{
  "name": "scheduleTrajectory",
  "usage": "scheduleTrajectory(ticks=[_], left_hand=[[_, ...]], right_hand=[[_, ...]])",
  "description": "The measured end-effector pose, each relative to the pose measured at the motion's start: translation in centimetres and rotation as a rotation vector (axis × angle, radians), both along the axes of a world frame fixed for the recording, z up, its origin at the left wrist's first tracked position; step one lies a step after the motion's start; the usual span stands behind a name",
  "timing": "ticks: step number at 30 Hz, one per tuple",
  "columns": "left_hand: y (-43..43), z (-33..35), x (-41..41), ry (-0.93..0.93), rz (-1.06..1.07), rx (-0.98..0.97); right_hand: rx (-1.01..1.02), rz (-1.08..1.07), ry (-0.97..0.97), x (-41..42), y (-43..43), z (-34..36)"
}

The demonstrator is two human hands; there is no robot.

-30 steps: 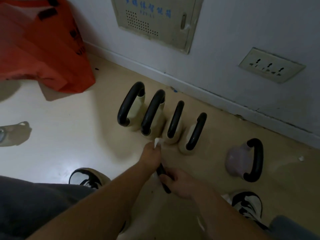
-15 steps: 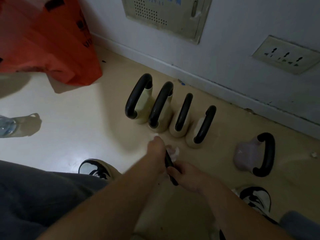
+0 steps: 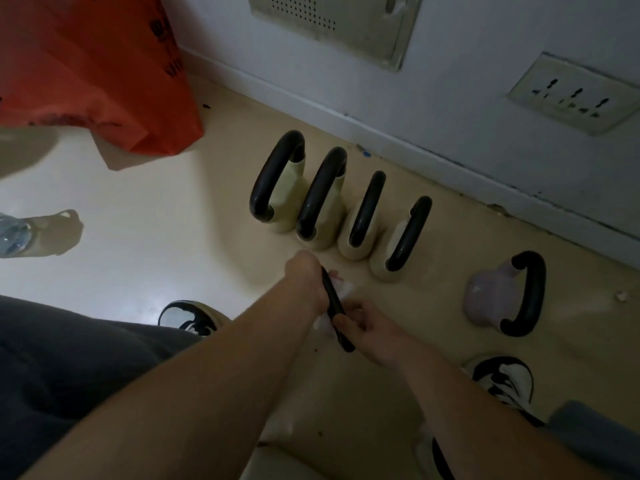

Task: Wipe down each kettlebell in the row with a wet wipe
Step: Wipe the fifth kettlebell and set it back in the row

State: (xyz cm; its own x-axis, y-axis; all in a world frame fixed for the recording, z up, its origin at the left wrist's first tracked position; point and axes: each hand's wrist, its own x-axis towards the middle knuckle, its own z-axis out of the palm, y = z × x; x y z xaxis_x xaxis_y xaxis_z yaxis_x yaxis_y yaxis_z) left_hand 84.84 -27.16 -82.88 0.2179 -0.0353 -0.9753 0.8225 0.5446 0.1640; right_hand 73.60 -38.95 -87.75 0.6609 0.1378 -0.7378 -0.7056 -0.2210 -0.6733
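Observation:
Four cream kettlebells with black handles stand in a row on the floor: the first (image 3: 277,181), the second (image 3: 320,199), the third (image 3: 363,216) and the fourth (image 3: 403,240). A lilac kettlebell (image 3: 491,296) stands apart at the right. Closer to me, a black handle (image 3: 334,306) of another kettlebell runs between my hands, its body mostly hidden under my arms. My left hand (image 3: 304,278) holds a white wet wipe (image 3: 343,289) against the handle's far end. My right hand (image 3: 367,327) grips the handle's near end.
An orange bag (image 3: 97,71) lies at the back left and a plastic bottle (image 3: 14,237) at the left edge. The wall, with a metal panel (image 3: 332,19) and a socket plate (image 3: 571,95), runs behind the row. My shoes (image 3: 188,317) (image 3: 502,379) flank the hands.
The wipe has moved from above my left hand down to the right side of the handle, between both hands. My view has shifted slightly; the row has not moved.

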Motion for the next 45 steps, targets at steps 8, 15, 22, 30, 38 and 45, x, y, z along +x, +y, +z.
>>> scheduleTrajectory(ticks=[8, 15, 22, 30, 38, 45], left_hand=[[-1.0, -1.8, -13.4, -0.358, -0.381, 0.23], [-1.5, 0.6, -8.1, -0.118, -0.095, 0.16], [0.3, 2.2, -1.8, -0.672, -0.605, 0.691], [2.5, -3.2, -4.9, -1.058, -1.616, 1.053], [-1.8, -2.7, 2.3, -0.552, -2.228, 0.901], [-0.5, -1.7, -3.3, -1.025, -2.699, 1.1]], right_hand=[[0.314, -0.064, 0.18, 1.3, -1.0, 0.5], [0.246, -0.264, 0.327, 1.3, 0.3, 1.0], [0.256, -0.359, 0.342, 1.2, 0.7, 0.3], [0.16, 0.028, 0.144, 0.5, 0.1, 0.9], [0.064, 0.064, 0.118, 0.8, -0.2, 0.2], [0.153, 0.075, 0.149, 0.9, -0.2, 0.6]])
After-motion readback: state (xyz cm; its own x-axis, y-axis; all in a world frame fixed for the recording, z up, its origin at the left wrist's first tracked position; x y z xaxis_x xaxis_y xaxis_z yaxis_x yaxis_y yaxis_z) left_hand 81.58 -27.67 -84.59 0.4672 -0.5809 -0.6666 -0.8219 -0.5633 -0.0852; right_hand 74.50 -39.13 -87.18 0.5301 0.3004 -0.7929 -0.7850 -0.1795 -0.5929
